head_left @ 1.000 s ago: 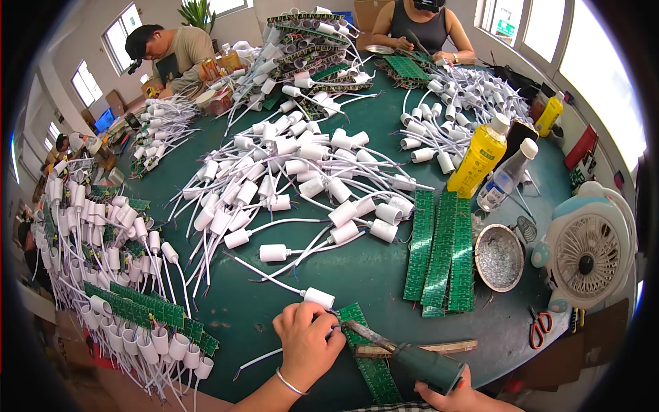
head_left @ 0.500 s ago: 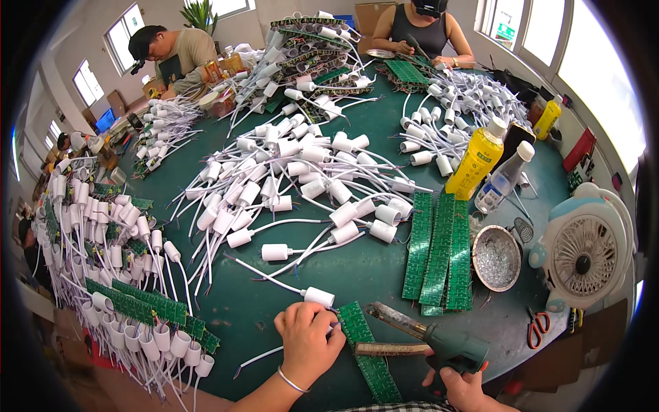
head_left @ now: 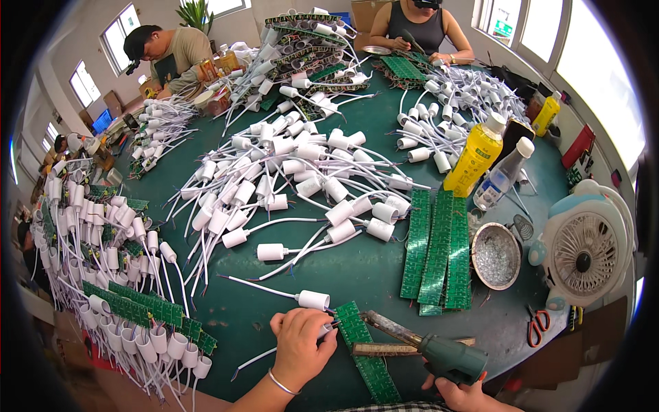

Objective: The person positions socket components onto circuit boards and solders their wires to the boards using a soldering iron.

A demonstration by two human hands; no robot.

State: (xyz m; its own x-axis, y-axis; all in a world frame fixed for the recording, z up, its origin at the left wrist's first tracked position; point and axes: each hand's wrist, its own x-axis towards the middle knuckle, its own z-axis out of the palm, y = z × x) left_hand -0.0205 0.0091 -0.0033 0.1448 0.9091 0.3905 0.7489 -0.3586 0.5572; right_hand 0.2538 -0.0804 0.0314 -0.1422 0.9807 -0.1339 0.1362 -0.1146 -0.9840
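Observation:
My left hand (head_left: 302,347), a metal bangle on its wrist, pinches a small white lamp holder (head_left: 324,330) at the left edge of a narrow green circuit board (head_left: 374,374). Thin wire ends reach from its fingers to the board's upper end. My right hand (head_left: 458,394) is wrapped round the handle of a dark green soldering gun (head_left: 449,358). The gun's metal barrel points up and left, its tip over the board's upper right edge. Under the barrel, a brown wooden strip (head_left: 384,349) lies across the board. Another white lamp holder (head_left: 314,300) with a cable rests just beyond my left fingers.
A heap of white lamp holders (head_left: 285,165) covers the table's middle. Green board strips (head_left: 436,254), a metal bowl (head_left: 495,255), bottles (head_left: 475,154), orange-handled scissors (head_left: 537,326) and a fan (head_left: 583,250) stand right. Wired boards (head_left: 134,302) are stacked left. Two people work across the table.
The soldering gun's tip has shifted slightly left and down, and more of the wooden strip shows behind it. The lamp holder in my left fingers has become more visible.

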